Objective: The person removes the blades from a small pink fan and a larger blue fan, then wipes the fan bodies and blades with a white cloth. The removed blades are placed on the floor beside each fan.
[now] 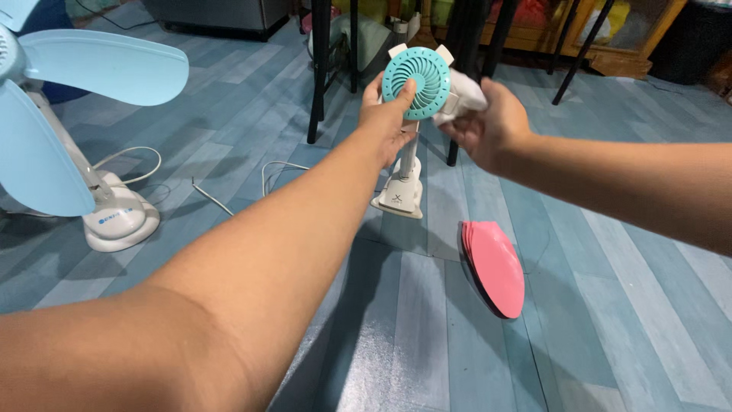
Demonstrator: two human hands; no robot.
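Two hands on a small teal fan, frame centre-top.
Left hand (pixel 390 120) grips the teal fan head (pixel 416 82); right hand (pixel 488 126) is closed around a white cloth (pixel 463 98) against it.

Both bare forearms reach forward and away from the body, converging near the top centre of the view. The left arm runs in a long diagonal from the lower left corner, elbow nearly straight. Its left hand (pixel 389 118) is raised with the wrist bent slightly back, the index finger stretched upward and the other fingers curled in a grip. The right arm enters from the right edge, roughly level. The right hand (pixel 490 122) is closed, knuckles facing the camera, fingers bunched together.
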